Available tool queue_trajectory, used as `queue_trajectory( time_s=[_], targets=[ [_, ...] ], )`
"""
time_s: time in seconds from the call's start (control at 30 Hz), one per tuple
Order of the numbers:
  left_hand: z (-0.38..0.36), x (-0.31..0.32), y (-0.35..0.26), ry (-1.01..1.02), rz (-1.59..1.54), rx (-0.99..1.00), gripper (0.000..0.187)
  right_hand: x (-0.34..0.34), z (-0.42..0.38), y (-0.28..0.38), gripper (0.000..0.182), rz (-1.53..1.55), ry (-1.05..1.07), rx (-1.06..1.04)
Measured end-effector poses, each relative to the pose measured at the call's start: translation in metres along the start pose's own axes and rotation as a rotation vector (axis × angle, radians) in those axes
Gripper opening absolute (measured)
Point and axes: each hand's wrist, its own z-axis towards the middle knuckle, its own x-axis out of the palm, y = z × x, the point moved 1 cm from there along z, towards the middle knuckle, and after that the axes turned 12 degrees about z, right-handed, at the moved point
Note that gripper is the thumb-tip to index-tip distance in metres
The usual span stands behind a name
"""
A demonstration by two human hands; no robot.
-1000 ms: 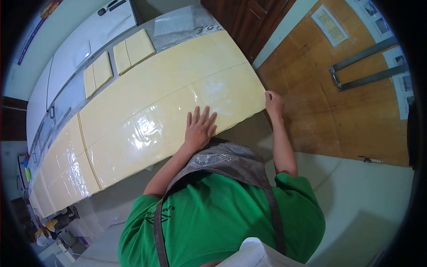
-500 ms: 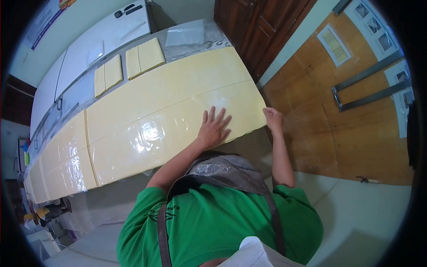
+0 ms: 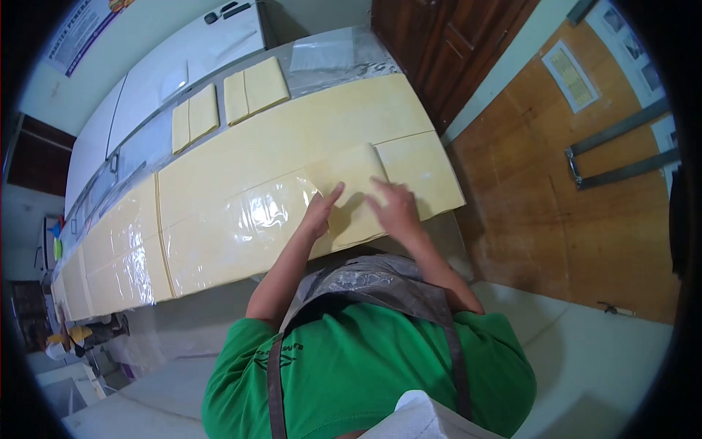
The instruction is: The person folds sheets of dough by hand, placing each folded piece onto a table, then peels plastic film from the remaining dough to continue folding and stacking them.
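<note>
A long stack of pale yellow sheets (image 3: 241, 168) covers the front of the table, with a glossy shine on its near half. Near its right end, the top sheet is folded over leftward into a flap (image 3: 351, 172). My left hand (image 3: 319, 212) rests at the flap's left edge, thumb apart from the other fingers. Over the fold on the right is my right hand (image 3: 398, 211), its fingers spread and slightly blurred, close above the sheet. Behind the stack lie two folded yellow bundles (image 3: 256, 89) (image 3: 195, 117).
A clear plastic sheet (image 3: 322, 55) lies at the table's far end. White cabinets (image 3: 157, 88) line the back, with small dark objects (image 3: 223, 13) on top. At right stand a wooden panel (image 3: 512, 190) with a metal handle (image 3: 574, 168) and a brown door (image 3: 446, 58).
The top sheet's right end has been turned over to the left. My right hand moved left from the sheet's corner onto the fold; my left hand shifted left. The view shifted slightly.
</note>
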Motion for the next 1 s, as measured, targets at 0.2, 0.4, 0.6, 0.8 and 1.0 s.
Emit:
queue_trajectory(
  time_s=[0.2,0.4,0.6,0.8,1.0],
  targets=[
    [-0.016,-0.011,0.018,-0.448,0.387,0.418,0.075,0.012,0.005,-0.049,0.048,-0.323,0.167,0.251],
    [-0.036,-0.002,0.012,-0.559,1.549,0.693,0.054,0.041,0.005,-0.072,0.037,-0.138,-0.004,0.361],
    [-0.06,-0.074,-0.03,-0.255,1.115,0.575,0.04,0.036,0.007,-0.047,0.032,-0.183,0.072,0.42],
    [-0.1,-0.226,-0.021,-0.06,0.231,0.221,0.043,0.104,0.025,0.108,0.024,-0.109,0.015,0.204],
    [-0.097,-0.257,0.006,0.014,0.033,0.093,0.056,0.207,-0.003,0.214,0.046,-0.198,0.308,0.11]
  ],
)
